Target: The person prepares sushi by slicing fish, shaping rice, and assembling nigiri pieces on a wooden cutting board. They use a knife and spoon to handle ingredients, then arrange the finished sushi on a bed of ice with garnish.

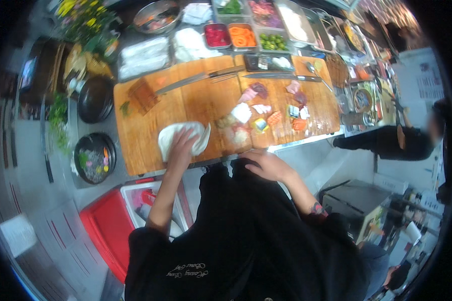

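My left hand (181, 145) presses down on a folded white cloth (165, 137), which lies on the left part of a wooden cutting board (196, 103). My right hand (267, 164) rests with nothing in it at the board's front edge. To the right of the cloth are small cut pieces of fish, among them salmon (274, 118), dark red slices (259, 89) and a white scored piece (241, 112). A long knife (182, 83) and a second knife (278, 76) lie along the back of the board. Left of them sits a brown wooden block (143, 96).
Along the back stand a black tray (251, 67), shredded carrot (242, 37) and other filled containers. Left of the board are a black bowl of ice and flowers (95, 158) and a dark bowl (95, 99). A red-lidded cooler (109, 225) is below. Another person (403, 143) stands right.
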